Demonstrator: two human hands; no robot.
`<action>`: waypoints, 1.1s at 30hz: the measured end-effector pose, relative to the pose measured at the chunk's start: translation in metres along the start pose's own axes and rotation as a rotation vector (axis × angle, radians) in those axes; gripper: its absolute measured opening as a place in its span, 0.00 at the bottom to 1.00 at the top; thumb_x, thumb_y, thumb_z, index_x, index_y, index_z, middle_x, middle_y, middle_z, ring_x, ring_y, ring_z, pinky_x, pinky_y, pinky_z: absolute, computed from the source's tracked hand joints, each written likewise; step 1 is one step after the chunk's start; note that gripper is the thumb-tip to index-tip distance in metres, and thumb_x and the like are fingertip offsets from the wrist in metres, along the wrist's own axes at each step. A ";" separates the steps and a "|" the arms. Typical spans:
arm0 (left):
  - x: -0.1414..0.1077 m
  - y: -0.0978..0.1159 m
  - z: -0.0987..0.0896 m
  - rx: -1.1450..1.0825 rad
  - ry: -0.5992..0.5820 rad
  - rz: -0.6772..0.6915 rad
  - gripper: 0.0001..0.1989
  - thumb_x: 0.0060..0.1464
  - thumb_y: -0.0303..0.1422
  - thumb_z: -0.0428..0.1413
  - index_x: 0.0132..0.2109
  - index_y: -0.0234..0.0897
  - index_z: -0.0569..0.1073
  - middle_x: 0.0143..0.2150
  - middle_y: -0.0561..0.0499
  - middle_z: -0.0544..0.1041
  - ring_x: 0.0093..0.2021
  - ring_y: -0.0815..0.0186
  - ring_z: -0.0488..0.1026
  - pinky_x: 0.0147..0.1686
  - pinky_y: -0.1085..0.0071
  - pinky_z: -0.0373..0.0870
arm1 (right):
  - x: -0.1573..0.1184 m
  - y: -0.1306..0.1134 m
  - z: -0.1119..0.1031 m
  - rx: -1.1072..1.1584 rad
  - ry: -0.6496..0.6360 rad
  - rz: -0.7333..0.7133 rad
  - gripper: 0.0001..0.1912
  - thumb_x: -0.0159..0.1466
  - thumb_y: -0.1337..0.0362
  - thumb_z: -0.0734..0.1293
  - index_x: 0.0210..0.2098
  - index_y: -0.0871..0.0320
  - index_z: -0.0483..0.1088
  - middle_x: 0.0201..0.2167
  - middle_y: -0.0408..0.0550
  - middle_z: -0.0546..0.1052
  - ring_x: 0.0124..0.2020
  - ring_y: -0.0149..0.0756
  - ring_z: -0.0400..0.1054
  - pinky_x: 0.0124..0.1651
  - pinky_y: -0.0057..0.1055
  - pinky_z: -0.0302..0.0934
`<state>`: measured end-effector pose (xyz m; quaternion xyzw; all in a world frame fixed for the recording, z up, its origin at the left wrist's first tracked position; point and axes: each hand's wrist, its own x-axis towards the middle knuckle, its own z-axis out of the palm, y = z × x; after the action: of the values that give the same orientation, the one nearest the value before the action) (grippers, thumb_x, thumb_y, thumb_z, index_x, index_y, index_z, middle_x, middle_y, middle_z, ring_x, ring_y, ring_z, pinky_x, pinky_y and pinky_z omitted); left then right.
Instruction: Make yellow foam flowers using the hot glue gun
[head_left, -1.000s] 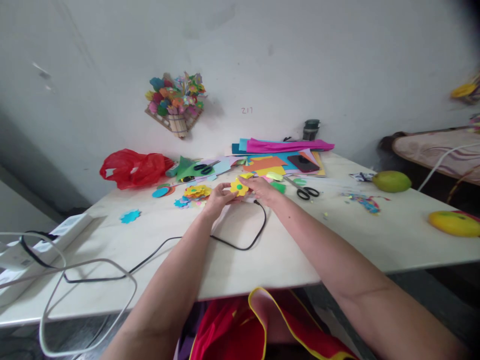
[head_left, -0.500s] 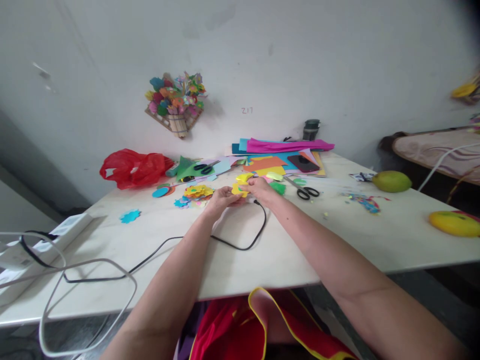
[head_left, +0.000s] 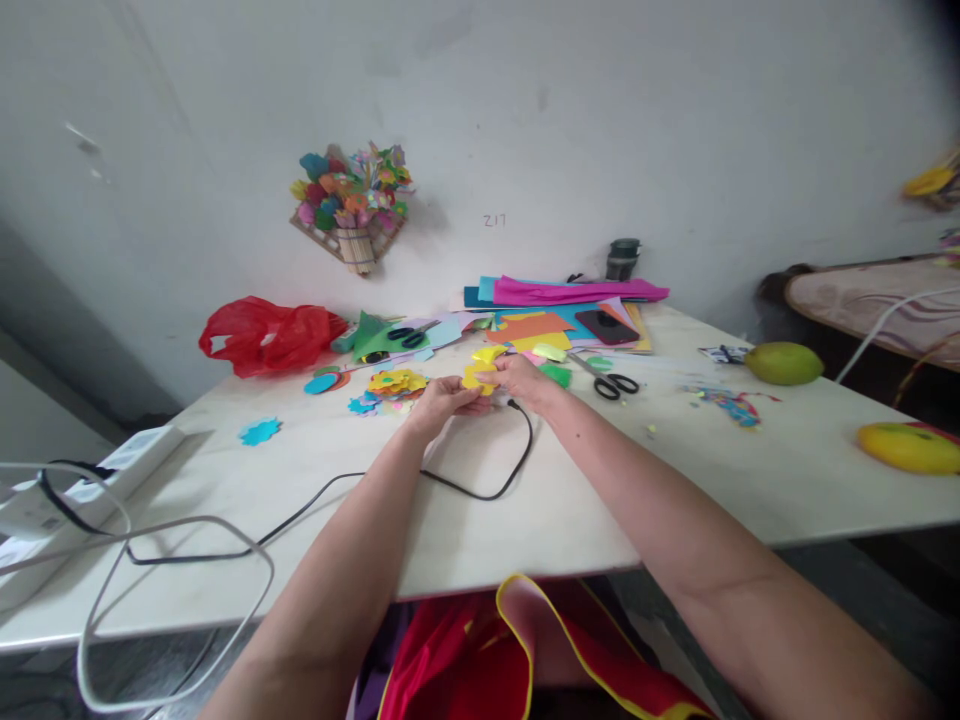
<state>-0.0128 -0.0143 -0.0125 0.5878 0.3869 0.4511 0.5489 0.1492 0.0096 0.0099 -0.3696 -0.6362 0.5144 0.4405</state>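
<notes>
A yellow paper flower [head_left: 477, 376] is held between my two hands above the table. My left hand [head_left: 444, 403] pinches its left and lower edge, fingers closed. My right hand [head_left: 520, 378] grips its right side, thumb over the petals. Just behind the flower shows a bright yellow object [head_left: 489, 354], perhaps the body of a glue tool; its lower part is hidden. Left of my hands lies a pile of yellow paper flowers [head_left: 397, 383], with blue cut-outs [head_left: 364, 404] beside it. Black-handled scissors [head_left: 615, 385] rest to the right.
A black cable [head_left: 480, 497] loops in front of my hands to a power strip [head_left: 142, 460]. A red plastic bag [head_left: 262, 335], coloured sheets [head_left: 577, 291] and a phone [head_left: 606, 327] lie toward the wall. Two mangoes [head_left: 784, 363] sit at the right.
The hands stay in nearly the same place. The green spot seen on the held flower's centre no longer shows, and my right thumb has shifted slightly over the petals.
</notes>
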 end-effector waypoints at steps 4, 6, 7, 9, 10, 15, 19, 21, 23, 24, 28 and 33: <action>0.000 0.000 0.001 0.020 -0.022 -0.008 0.16 0.41 0.40 0.62 0.33 0.30 0.73 0.29 0.44 0.78 0.31 0.62 0.76 0.37 0.66 0.73 | 0.005 0.008 0.002 -0.042 0.041 -0.022 0.16 0.39 0.57 0.73 0.17 0.59 0.64 0.17 0.41 0.66 0.24 0.31 0.60 0.27 0.28 0.54; 0.001 -0.001 0.000 0.025 -0.027 -0.008 0.16 0.41 0.40 0.62 0.33 0.30 0.74 0.29 0.44 0.78 0.31 0.63 0.76 0.37 0.66 0.73 | 0.008 0.012 0.004 -0.052 0.069 -0.016 0.15 0.39 0.57 0.73 0.18 0.59 0.65 0.17 0.41 0.66 0.25 0.32 0.61 0.27 0.28 0.54; 0.002 -0.002 0.000 0.026 -0.025 -0.007 0.16 0.41 0.40 0.62 0.33 0.30 0.74 0.29 0.44 0.78 0.30 0.63 0.76 0.37 0.66 0.73 | 0.009 0.013 0.005 -0.053 0.078 -0.014 0.15 0.40 0.57 0.73 0.18 0.59 0.65 0.17 0.41 0.66 0.25 0.32 0.61 0.27 0.28 0.55; 0.002 -0.002 -0.001 0.029 -0.023 -0.004 0.16 0.41 0.40 0.62 0.32 0.30 0.74 0.29 0.44 0.78 0.30 0.62 0.76 0.37 0.66 0.73 | 0.009 0.014 0.006 -0.050 0.085 -0.011 0.16 0.40 0.57 0.73 0.19 0.59 0.65 0.17 0.40 0.66 0.25 0.31 0.61 0.28 0.28 0.54; 0.002 -0.002 -0.001 0.030 -0.023 -0.002 0.16 0.41 0.40 0.62 0.32 0.30 0.74 0.29 0.44 0.78 0.30 0.62 0.76 0.37 0.66 0.73 | 0.009 0.013 0.006 -0.048 0.082 -0.007 0.16 0.40 0.56 0.73 0.19 0.59 0.65 0.17 0.40 0.66 0.25 0.31 0.60 0.28 0.28 0.54; 0.000 -0.001 -0.001 0.025 -0.013 0.006 0.16 0.41 0.40 0.62 0.32 0.29 0.74 0.29 0.44 0.78 0.31 0.63 0.76 0.37 0.66 0.72 | -0.001 0.000 0.001 -0.021 -0.034 0.055 0.20 0.42 0.50 0.71 0.20 0.60 0.63 0.18 0.38 0.64 0.23 0.27 0.56 0.27 0.27 0.49; 0.000 0.000 0.000 0.035 -0.016 -0.010 0.16 0.40 0.40 0.62 0.32 0.30 0.74 0.29 0.44 0.78 0.30 0.63 0.76 0.37 0.66 0.72 | -0.006 -0.007 -0.002 -0.022 -0.046 0.044 0.22 0.43 0.48 0.69 0.20 0.60 0.62 0.17 0.37 0.61 0.23 0.26 0.53 0.27 0.27 0.47; 0.000 0.001 0.001 0.037 -0.022 -0.017 0.16 0.40 0.40 0.62 0.32 0.30 0.74 0.29 0.44 0.78 0.30 0.63 0.76 0.36 0.66 0.72 | -0.005 -0.005 -0.001 -0.047 -0.016 0.041 0.22 0.41 0.48 0.70 0.19 0.60 0.61 0.17 0.37 0.60 0.23 0.26 0.53 0.27 0.27 0.47; -0.001 0.002 0.003 0.039 -0.020 -0.021 0.17 0.39 0.40 0.63 0.31 0.29 0.73 0.28 0.44 0.78 0.30 0.63 0.76 0.36 0.66 0.72 | -0.002 -0.001 0.000 -0.051 0.005 0.031 0.21 0.41 0.50 0.70 0.18 0.59 0.61 0.17 0.37 0.60 0.22 0.26 0.53 0.27 0.27 0.46; -0.001 0.002 0.004 0.042 -0.017 -0.025 0.17 0.39 0.40 0.63 0.31 0.29 0.73 0.28 0.44 0.78 0.30 0.63 0.76 0.36 0.66 0.72 | 0.000 0.001 0.001 -0.045 0.012 0.021 0.21 0.41 0.50 0.71 0.18 0.59 0.60 0.16 0.37 0.60 0.22 0.26 0.53 0.26 0.27 0.46; -0.002 0.004 0.006 0.055 -0.011 -0.043 0.16 0.38 0.40 0.63 0.30 0.30 0.74 0.27 0.44 0.78 0.29 0.63 0.76 0.35 0.68 0.73 | 0.005 0.009 0.003 -0.033 0.038 -0.014 0.20 0.41 0.52 0.71 0.16 0.59 0.58 0.16 0.36 0.58 0.21 0.25 0.52 0.25 0.27 0.46; 0.000 0.000 0.002 0.047 -0.012 -0.011 0.16 0.39 0.40 0.63 0.31 0.29 0.74 0.28 0.44 0.78 0.30 0.63 0.76 0.36 0.67 0.73 | 0.003 0.007 0.003 -0.029 0.050 -0.021 0.19 0.44 0.52 0.70 0.17 0.59 0.60 0.17 0.38 0.62 0.22 0.26 0.55 0.27 0.27 0.48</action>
<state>-0.0103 -0.0147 -0.0123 0.6011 0.3973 0.4353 0.5398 0.1458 0.0130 0.0037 -0.3819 -0.6364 0.4910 0.4561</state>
